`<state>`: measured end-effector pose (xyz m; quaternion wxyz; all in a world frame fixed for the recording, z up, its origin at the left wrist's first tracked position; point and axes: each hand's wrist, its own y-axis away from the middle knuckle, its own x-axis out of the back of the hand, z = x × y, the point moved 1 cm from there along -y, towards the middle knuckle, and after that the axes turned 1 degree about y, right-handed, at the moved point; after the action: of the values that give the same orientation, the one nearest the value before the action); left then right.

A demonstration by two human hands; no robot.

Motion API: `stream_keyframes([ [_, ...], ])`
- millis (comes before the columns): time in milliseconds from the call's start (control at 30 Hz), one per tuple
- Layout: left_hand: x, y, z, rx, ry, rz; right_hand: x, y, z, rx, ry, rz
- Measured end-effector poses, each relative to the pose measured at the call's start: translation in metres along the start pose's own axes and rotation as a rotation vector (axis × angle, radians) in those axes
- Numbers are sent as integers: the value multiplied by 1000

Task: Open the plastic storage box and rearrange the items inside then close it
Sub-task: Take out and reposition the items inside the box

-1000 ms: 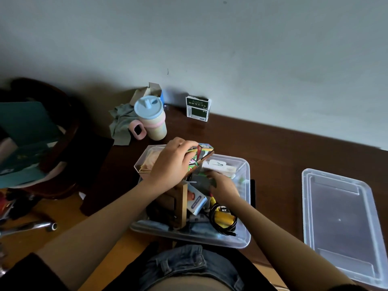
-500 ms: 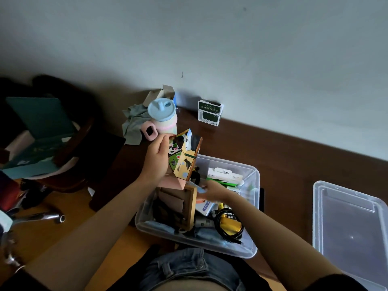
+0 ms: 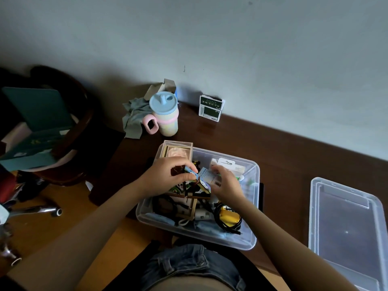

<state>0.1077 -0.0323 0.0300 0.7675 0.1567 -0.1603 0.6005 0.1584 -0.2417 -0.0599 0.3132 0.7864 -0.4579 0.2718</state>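
1. I see the clear plastic storage box [image 3: 251, 208] open at the desk [image 3: 283, 164] edge, its lid [image 3: 346, 225] lying well apart to the right.
2. My left hand [image 3: 168, 175] pinches a small colourful carton [image 3: 191, 172] above the box.
3. My right hand [image 3: 227, 183] grasps a pale blue-white carton [image 3: 206, 177] just beside it.

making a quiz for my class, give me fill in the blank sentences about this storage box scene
1. The clear lid lies on the desk to the ____ of the plastic storage box.
2. The cup near the wall has a light blue lid and a ____ handle.
3. The left hand and right hand are both over the ____.
4. The coiled black cable wraps a ____ object.

Missing words: right; pink; box; yellow
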Motion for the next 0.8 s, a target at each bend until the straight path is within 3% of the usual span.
stream_keyframes([
  [133,-3,9,-6,36,-65,-43,8,3,-7,56,-88,110],
  [300,3,23,-14,23,-132,-53,-3,3,-24,-14,-47,-255],
  [400,11,28,-18,62,-235,-133,-13,1,-32,-75,-76,-295],
  [500,18,31,-18,44,-382,-160,-7,0,-29,-174,-397,-375],
  [600,16,30,-11,-99,-524,-104,0,5,-21,-273,-704,-518],
  [700,-1,26,0,-226,-540,-139,0,10,-20,-249,-691,-568],
  [800,-22,16,2,-241,-576,-247,-2,10,-23,-262,-498,-481],
])
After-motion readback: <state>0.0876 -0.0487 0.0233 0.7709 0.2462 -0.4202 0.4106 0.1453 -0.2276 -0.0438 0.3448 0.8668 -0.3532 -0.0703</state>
